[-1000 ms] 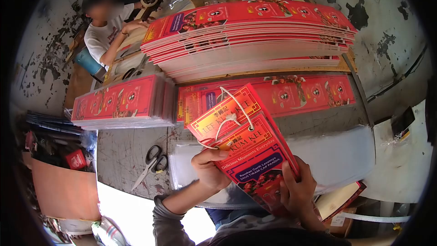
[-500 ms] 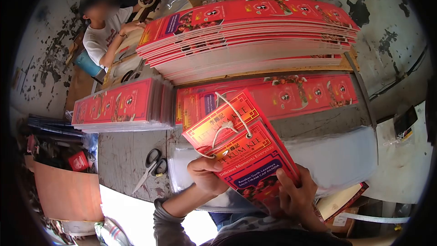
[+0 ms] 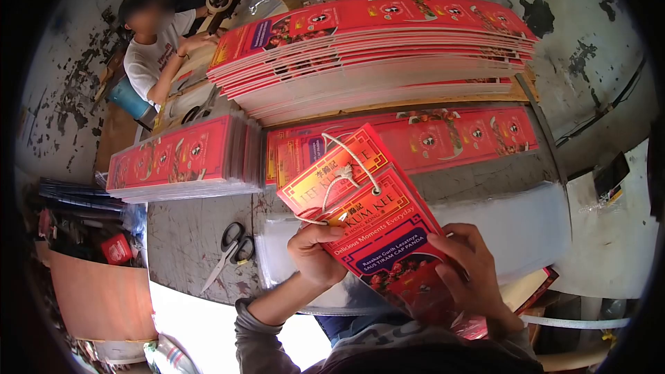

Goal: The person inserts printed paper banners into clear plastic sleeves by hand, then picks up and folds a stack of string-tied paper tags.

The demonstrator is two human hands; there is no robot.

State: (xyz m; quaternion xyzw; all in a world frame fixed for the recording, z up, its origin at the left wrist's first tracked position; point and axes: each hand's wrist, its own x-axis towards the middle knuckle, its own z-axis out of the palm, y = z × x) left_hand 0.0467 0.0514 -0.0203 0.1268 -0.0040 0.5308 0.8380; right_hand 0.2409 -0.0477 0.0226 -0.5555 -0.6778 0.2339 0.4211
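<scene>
Red printed hanging cards, at least two overlapping, tilt in front of me above the near edge of the table. A white string runs through holes at their top and has a knot in it. My left hand grips the left edge, thumb on the printed face. On the right edge lies my right hand, its fingers and thumb bent over the front of the card; the parts behind are hidden. Beneath the cards, clear plastic sleeves lie on the grey table.
Scissors lie left of the sleeves. A tall stack of red printed boards stands at the back, with a plastic-wrapped stack to the left. More red boards lie flat between. A person works at the far left.
My right hand has shifted right and slightly up along the card's edge, its fingers less tightly curled. The cards have tilted slightly, while my left hand keeps its grip.
</scene>
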